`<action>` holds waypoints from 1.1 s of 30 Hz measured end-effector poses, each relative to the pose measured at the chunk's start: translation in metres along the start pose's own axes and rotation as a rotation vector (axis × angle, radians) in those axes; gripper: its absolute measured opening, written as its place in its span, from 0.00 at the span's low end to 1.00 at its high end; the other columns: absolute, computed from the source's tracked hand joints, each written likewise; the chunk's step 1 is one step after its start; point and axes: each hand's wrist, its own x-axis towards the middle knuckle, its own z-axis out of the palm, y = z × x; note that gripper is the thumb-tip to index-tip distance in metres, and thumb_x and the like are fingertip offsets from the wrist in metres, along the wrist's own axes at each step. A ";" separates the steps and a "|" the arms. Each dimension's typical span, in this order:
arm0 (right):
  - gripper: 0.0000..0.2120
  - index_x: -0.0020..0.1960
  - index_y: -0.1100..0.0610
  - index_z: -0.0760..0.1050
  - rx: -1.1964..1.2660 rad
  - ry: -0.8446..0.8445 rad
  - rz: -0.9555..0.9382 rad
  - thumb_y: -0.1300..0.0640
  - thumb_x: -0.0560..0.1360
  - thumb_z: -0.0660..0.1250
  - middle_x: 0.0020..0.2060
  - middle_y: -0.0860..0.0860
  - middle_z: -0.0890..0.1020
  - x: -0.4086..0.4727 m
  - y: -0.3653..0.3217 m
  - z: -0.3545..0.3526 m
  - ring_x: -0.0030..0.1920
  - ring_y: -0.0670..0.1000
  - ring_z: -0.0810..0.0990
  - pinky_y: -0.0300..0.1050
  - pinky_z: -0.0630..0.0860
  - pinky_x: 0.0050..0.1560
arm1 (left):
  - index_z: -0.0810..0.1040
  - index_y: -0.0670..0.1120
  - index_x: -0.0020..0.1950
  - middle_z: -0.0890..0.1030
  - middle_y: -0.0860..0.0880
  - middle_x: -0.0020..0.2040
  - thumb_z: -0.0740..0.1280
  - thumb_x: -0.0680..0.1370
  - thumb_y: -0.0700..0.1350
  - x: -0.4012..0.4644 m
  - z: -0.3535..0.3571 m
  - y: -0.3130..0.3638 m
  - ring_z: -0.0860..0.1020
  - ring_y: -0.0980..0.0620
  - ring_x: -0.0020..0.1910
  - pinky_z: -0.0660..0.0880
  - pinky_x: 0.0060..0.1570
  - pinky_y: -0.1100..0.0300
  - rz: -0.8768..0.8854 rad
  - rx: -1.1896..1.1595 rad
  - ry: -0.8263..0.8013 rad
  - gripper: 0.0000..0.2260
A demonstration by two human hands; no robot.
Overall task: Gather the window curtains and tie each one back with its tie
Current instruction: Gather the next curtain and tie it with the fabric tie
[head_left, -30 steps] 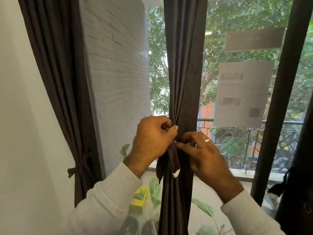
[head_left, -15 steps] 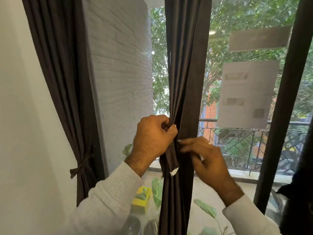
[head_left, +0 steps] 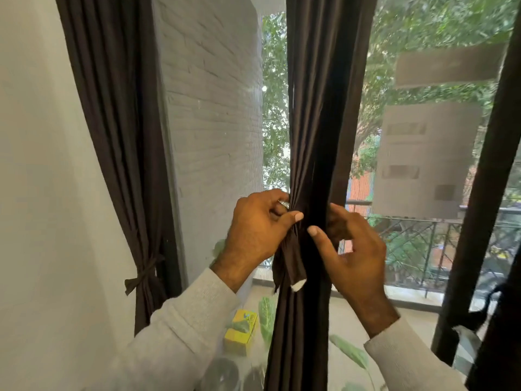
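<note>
**Two hands at the middle curtain, one tie end in the left grip**

Head view: Two hands meet at the waist of the gathered middle curtain (head_left: pixel 310 136), a dark brown column of folds hanging in front of the window glass. The left hand (head_left: pixel 258 235) sits against the curtain's left edge with its fingers curled in; its grip is clamped on the tie (head_left: pixel 290 263), thumb pressed toward the fabric, and the strip's loose end hangs down below the fist, ending in a small white tag (head_left: pixel 298 285). The right hand (head_left: pixel 353 249) is at the curtain's right side, its grip apart: the thumb reaches to the front of the bundle while the fingers are loosely bent behind and beside it, closed on nothing that can be seen. Whether the fingertips touch the cloth at the back is hidden. Both wrists come out of pale grey sleeves (head_left: pixel 191 320).

Further left, against the white wall, a second curtain (head_left: pixel 118 136) hangs already cinched, its own tie knotted (head_left: pixel 143 273) low on the bundle. At the far right edge a third dark curtain (head_left: pixel 490 334) shows only partly. Below the hands lie a yellow box (head_left: pixel 241 331) and some green leaves (head_left: pixel 266 314).
</note>
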 end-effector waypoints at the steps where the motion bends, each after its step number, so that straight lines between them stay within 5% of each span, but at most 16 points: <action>1: 0.16 0.67 0.56 0.81 -0.039 -0.011 -0.021 0.59 0.80 0.75 0.50 0.49 0.84 -0.001 0.004 0.003 0.49 0.45 0.84 0.43 0.82 0.51 | 0.87 0.50 0.55 0.83 0.57 0.34 0.82 0.76 0.45 -0.001 0.001 0.000 0.81 0.62 0.32 0.82 0.43 0.63 -0.007 -0.023 -0.006 0.10; 4: 0.14 0.64 0.55 0.83 -0.008 -0.010 0.011 0.64 0.80 0.73 0.49 0.48 0.84 0.001 0.011 0.005 0.48 0.44 0.83 0.44 0.82 0.50 | 0.87 0.49 0.55 0.86 0.54 0.37 0.81 0.76 0.42 -0.002 0.001 -0.001 0.83 0.59 0.35 0.82 0.44 0.65 0.014 -0.042 -0.010 0.10; 14: 0.15 0.66 0.59 0.84 0.037 -0.184 -0.114 0.68 0.81 0.71 0.51 0.50 0.82 -0.007 0.003 0.011 0.54 0.47 0.82 0.39 0.78 0.55 | 0.90 0.47 0.51 0.88 0.52 0.41 0.78 0.78 0.49 0.004 0.004 -0.002 0.86 0.53 0.41 0.86 0.49 0.49 0.033 0.005 -0.077 0.07; 20: 0.19 0.65 0.58 0.85 0.107 -0.352 -0.123 0.74 0.79 0.68 0.54 0.50 0.82 -0.007 0.015 0.004 0.57 0.50 0.82 0.44 0.80 0.58 | 0.88 0.49 0.43 0.85 0.55 0.35 0.82 0.75 0.52 0.010 0.004 0.004 0.82 0.56 0.34 0.85 0.43 0.53 0.015 0.060 -0.061 0.08; 23: 0.15 0.60 0.54 0.86 0.046 -0.223 0.018 0.69 0.80 0.71 0.55 0.48 0.82 0.003 0.027 -0.005 0.59 0.47 0.81 0.39 0.79 0.55 | 0.86 0.48 0.41 0.83 0.54 0.33 0.80 0.77 0.50 0.011 0.003 0.004 0.80 0.56 0.32 0.84 0.42 0.53 0.015 0.098 -0.066 0.08; 25: 0.14 0.66 0.50 0.82 0.007 -0.107 0.198 0.60 0.81 0.72 0.60 0.46 0.80 0.015 0.037 -0.010 0.60 0.44 0.80 0.40 0.79 0.53 | 0.85 0.48 0.41 0.82 0.55 0.33 0.79 0.78 0.50 0.009 0.000 0.004 0.79 0.57 0.32 0.83 0.42 0.56 0.021 0.097 -0.089 0.09; 28: 0.17 0.71 0.50 0.78 0.216 -0.181 0.561 0.51 0.83 0.71 0.63 0.47 0.83 0.036 0.047 -0.011 0.63 0.48 0.81 0.49 0.78 0.62 | 0.85 0.49 0.41 0.81 0.54 0.32 0.79 0.78 0.50 0.007 -0.007 0.006 0.79 0.58 0.31 0.79 0.39 0.61 0.035 0.094 -0.130 0.09; 31: 0.08 0.58 0.55 0.85 0.440 -0.258 0.717 0.55 0.82 0.72 0.52 0.51 0.89 0.043 0.045 -0.014 0.60 0.57 0.85 0.57 0.79 0.62 | 0.84 0.47 0.39 0.82 0.50 0.32 0.79 0.78 0.49 0.009 -0.014 0.005 0.79 0.54 0.31 0.81 0.39 0.58 0.020 0.090 -0.140 0.11; 33: 0.03 0.51 0.56 0.86 0.476 -0.119 0.736 0.58 0.79 0.75 0.47 0.52 0.89 0.036 0.039 -0.016 0.53 0.55 0.87 0.60 0.80 0.64 | 0.84 0.47 0.40 0.82 0.50 0.33 0.79 0.78 0.49 0.009 -0.018 0.001 0.81 0.51 0.33 0.84 0.41 0.53 0.008 0.092 -0.131 0.10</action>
